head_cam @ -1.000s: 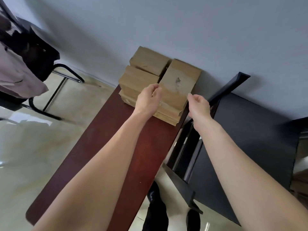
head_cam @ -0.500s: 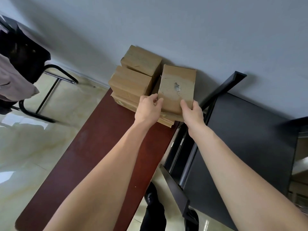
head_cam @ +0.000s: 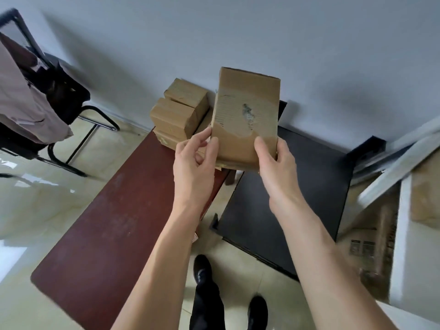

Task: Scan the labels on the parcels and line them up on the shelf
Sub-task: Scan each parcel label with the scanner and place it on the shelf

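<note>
Both hands are clamped on one cardboard parcel (head_cam: 245, 115), held up in the air: the left hand (head_cam: 192, 160) pinches its lower left edge between thumb and fingers, and the right hand (head_cam: 273, 160) grips its lower right corner, thumb on the front face. The parcel stands upright with its broad face toward the camera; that face shows torn, scuffed tape and a dark smudge near the middle, with no writing that can be read. Behind and to the left, a stack of parcels (head_cam: 178, 113) sits against the wall at the far end of a dark red bench (head_cam: 114, 222). A black cabinet (head_cam: 285, 198) stands just right of the bench. At the far right is a white shelf frame (head_cam: 400, 222) with cardboard boxes (head_cam: 371, 246) in it; printed marks on one are too blurred to read. A black chair (head_cam: 62, 96) draped with cloth stands at the left.
</note>
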